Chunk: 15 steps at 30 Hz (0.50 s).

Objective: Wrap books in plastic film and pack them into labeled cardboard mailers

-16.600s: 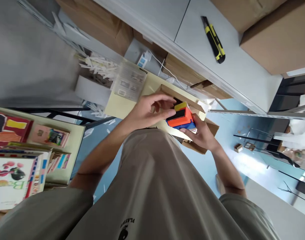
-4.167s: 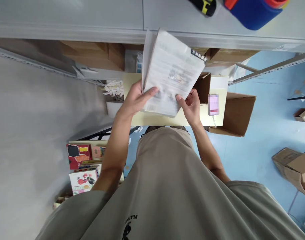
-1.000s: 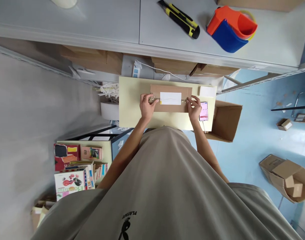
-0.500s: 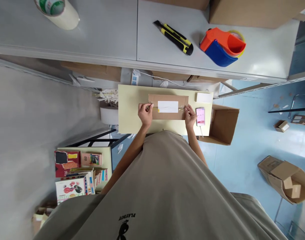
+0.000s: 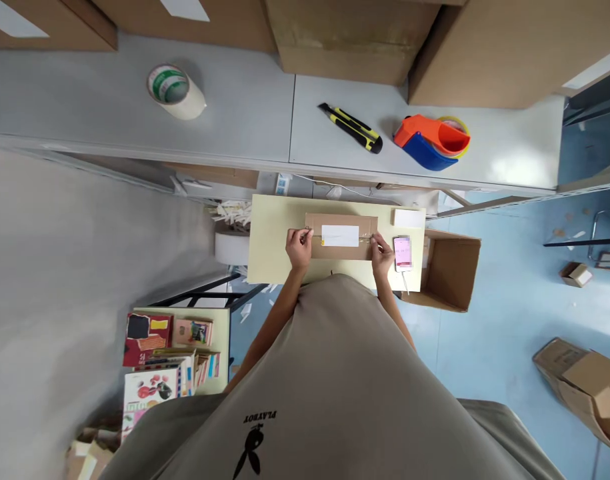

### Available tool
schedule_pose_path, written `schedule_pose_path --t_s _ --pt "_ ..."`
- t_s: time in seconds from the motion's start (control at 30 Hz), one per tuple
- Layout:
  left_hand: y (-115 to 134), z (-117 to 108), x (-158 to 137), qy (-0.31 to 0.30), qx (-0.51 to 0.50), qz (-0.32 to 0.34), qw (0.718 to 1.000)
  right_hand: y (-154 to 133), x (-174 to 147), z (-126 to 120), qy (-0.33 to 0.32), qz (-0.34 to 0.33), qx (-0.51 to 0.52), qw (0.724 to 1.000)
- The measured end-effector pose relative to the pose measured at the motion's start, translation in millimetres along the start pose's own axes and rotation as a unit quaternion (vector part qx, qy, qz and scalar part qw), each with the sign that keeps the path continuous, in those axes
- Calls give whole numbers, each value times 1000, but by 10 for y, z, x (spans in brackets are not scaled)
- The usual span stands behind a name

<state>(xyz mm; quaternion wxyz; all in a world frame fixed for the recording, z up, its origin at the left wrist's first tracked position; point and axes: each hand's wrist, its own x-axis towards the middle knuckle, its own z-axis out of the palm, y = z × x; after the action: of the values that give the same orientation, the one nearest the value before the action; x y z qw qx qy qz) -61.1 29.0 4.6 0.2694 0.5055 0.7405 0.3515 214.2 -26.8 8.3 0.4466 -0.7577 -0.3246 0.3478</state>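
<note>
A flat brown cardboard box (image 5: pixel 342 253) lies on the pale yellow table in front of me, with a white label (image 5: pixel 340 235) on its top. Shiny clear tape (image 5: pixel 365 238) shows along the seam beside the label. My left hand (image 5: pixel 299 247) is closed at the box's left end, thumb and fingers pinched at its edge. At the right end my right hand (image 5: pixel 381 254) pinches the edge near the tape. What exactly lies between the fingertips, box edge or tape, is too small to make out.
Right of the box are a phone (image 5: pixel 403 253) and a white block (image 5: pixel 407 218). An open carton (image 5: pixel 449 270) stands beyond the table (image 5: pixel 275 267). The shelf above holds a utility knife (image 5: pixel 352 128), a tape dispenser (image 5: pixel 432 141) and a tape roll (image 5: pixel 176 92). Books (image 5: pixel 152 390) lie lower left.
My view has tilted up, so the shelf and table sit lower in the picture and more cartons show at the top. Both hands keep their places at the box's ends.
</note>
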Motion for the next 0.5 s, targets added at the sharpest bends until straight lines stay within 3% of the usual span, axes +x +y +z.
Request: schedule_pose_path --t_s 0.5 --pt "-23 8 14 12 -33 -18 999 -22 -7 47 14 7 22 1000"
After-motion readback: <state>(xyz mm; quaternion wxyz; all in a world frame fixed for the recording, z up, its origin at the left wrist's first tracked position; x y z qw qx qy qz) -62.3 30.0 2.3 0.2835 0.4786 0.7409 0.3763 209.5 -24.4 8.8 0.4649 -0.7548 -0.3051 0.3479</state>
